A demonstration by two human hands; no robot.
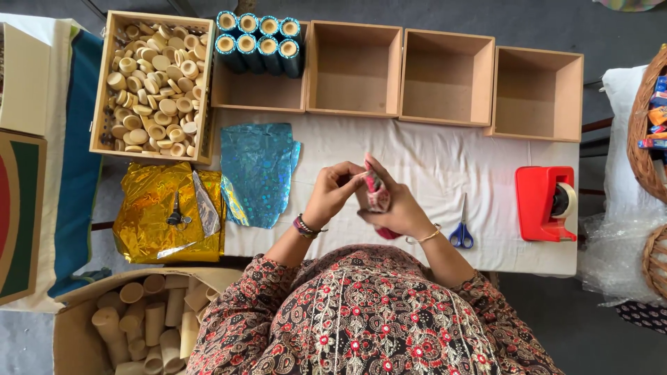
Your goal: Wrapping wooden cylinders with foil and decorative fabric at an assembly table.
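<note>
White cloth covers the table (431,160), grey floor around it. Centre frame, the person's left hand (332,191) and right hand (392,205) meet just above the cloth, both closed on a small red patterned tube (378,193). Right hand wraps the tube from behind and below, thumb and fingers curled round it; left-hand fingertips pinch at its upper end. Tube stands roughly upright between the two hands, mostly hidden by fingers.

Along the top edge, a row of open wooden boxes. Far upper-left box (104,83) is packed with pale round wooden caps (156,83). Next box (257,94) holds eight blue foil-wrapped tubes (258,42) lying in two rows at its back, rest bare. Three more boxes (448,76) to the right show bare bottoms.

Left of the hands, a crinkled blue holographic foil sheet (258,170) lies flat; beside it, crumpled gold foil (156,212) with small dark scissors (177,215) on top. Lower left, a cardboard carton (69,326) of plain tan cardboard tubes (149,316). Right of the hands, blue-handled scissors (461,226), then a red tape dispenser (545,201). Wicker basket (643,132) at right edge with coloured packets.
</note>
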